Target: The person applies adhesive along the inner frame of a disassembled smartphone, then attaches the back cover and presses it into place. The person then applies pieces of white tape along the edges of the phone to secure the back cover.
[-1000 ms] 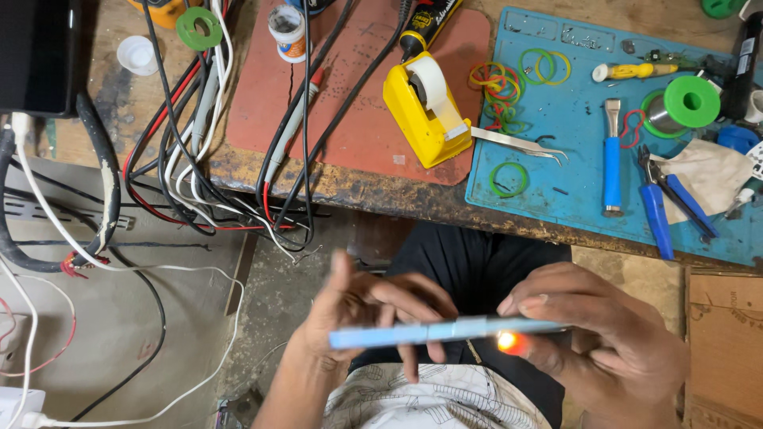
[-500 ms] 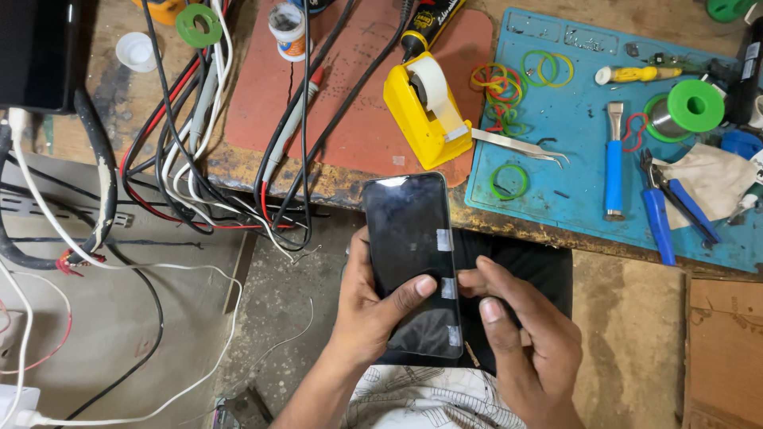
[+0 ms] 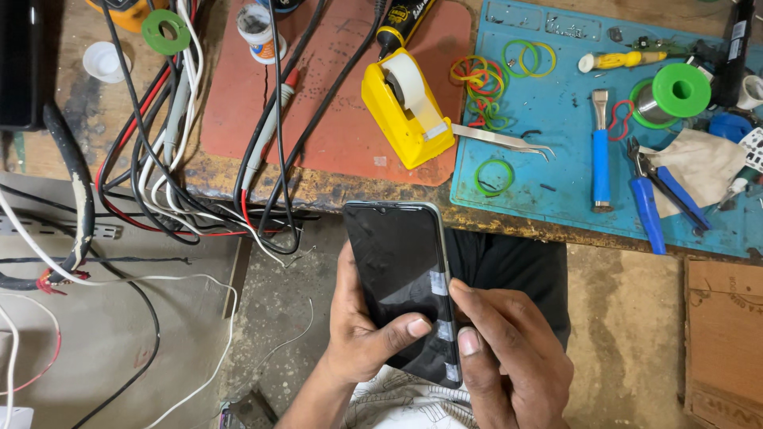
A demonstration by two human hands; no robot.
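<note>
Landmark is the black smartphone (image 3: 401, 278), held screen up below the front edge of the worktop (image 3: 71, 143), over the person's lap. Far left of the phone, a tangle of black, red and white cables (image 3: 171, 171) hangs off the worktop edge; a green ring (image 3: 166, 30) and white cap (image 3: 104, 60) sit up-left of it. Left hand (image 3: 362, 338) grips the phone from its left side, thumb lying across the dark screen near the lower part. Above the phone, a rust-red mat (image 3: 334, 119) with a yellow tape dispenser (image 3: 405, 107) on its right part. Small strips of clear tape (image 3: 437, 282) run down the phone's right edge. Right hand (image 3: 509, 361) is at the phone's lower right, fingertips pressed on that taped edge, holding it. Up-right of the phone, a blue work mat (image 3: 556, 183) carries coloured rubber bands (image 3: 481, 83), tweezers (image 3: 501, 141), a blue-handled tool (image 3: 601, 151), blue-handled pliers (image 3: 660, 199) and a green solder spool (image 3: 679, 90). Cardboard (image 3: 723, 342) lies far right of the phone.
</note>
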